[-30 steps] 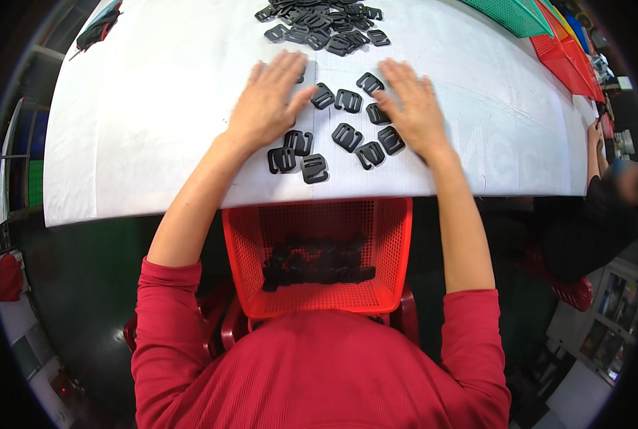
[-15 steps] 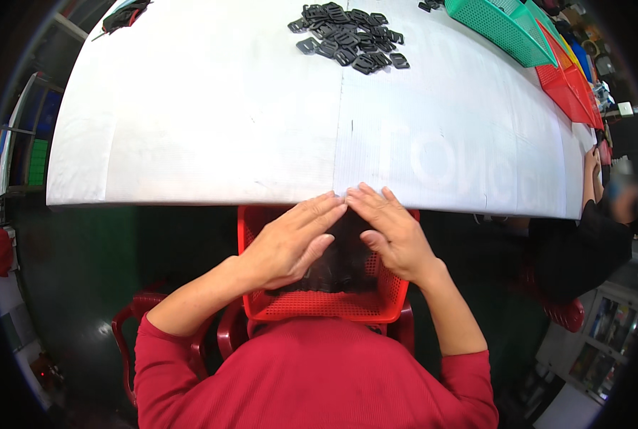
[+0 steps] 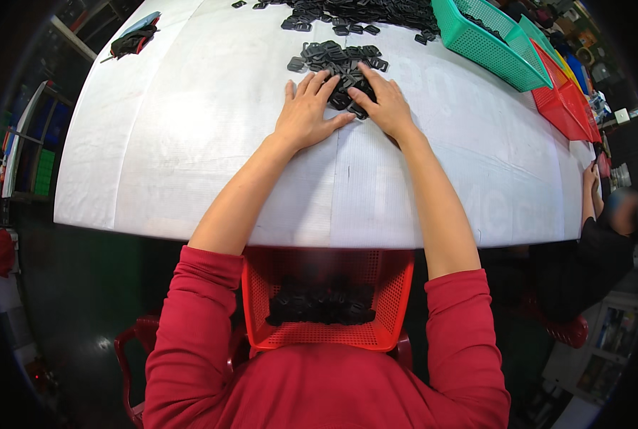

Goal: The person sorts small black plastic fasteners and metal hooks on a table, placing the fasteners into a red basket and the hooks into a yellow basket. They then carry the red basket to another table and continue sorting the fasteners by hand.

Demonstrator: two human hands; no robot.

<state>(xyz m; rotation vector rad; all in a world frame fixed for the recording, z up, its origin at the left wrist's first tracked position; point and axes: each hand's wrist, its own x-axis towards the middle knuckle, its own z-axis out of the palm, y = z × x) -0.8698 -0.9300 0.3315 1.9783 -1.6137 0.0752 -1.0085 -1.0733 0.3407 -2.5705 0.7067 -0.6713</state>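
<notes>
A small heap of black plastic buckles [image 3: 331, 57] lies on the white-covered table [image 3: 183, 143]. On its near left side, my left hand [image 3: 308, 111] rests with fingers spread, fingertips at the edge of the pieces. From the right, my right hand [image 3: 385, 104] reaches over the heap, fingers apart and touching buckles, with some pieces between the two hands. Neither hand grips a piece. Below the table edge, a red plastic basket [image 3: 326, 334] sits close to my body, with black pieces inside it.
A larger spread of black buckles [image 3: 376, 13] covers the far side of the table. Green basket [image 3: 476, 41] and red basket [image 3: 565, 107] stand at the far right. A dark bundle [image 3: 134, 39] lies far left. Another person [image 3: 583, 250] sits at the right edge.
Both hands have moved forward from above the red basket's far rim to the small heap, and their fingers have spread. The view has shifted, showing more of the far table.
</notes>
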